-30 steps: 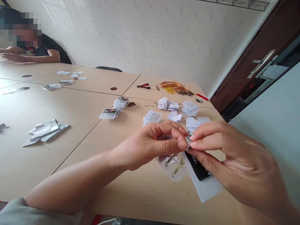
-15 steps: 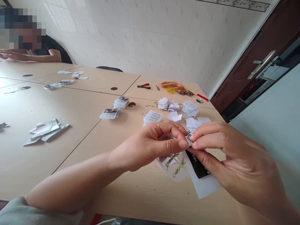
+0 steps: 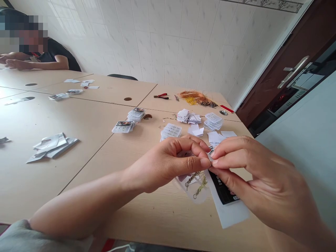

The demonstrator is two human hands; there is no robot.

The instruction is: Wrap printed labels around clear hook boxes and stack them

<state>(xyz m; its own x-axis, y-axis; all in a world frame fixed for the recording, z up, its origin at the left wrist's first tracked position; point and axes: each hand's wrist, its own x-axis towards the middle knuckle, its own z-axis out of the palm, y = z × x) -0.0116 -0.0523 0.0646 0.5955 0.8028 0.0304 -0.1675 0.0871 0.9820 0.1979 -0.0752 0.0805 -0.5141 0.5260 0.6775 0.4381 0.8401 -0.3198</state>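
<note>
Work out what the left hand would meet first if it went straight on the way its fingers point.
The left hand points across at the right hand, so most likely that hand's fingers; the black printed label is close by too, and depth is hard to judge.

The white paper (image 3: 233, 217) under the black label (image 3: 222, 190) hangs slightly lower than half a second ago, and more of the label's print (image 3: 233, 194) shows beside the right hand (image 3: 265, 178). Across the worktop (image 3: 91, 120), the co-worker's hands (image 3: 17, 64) have shifted position.
</note>
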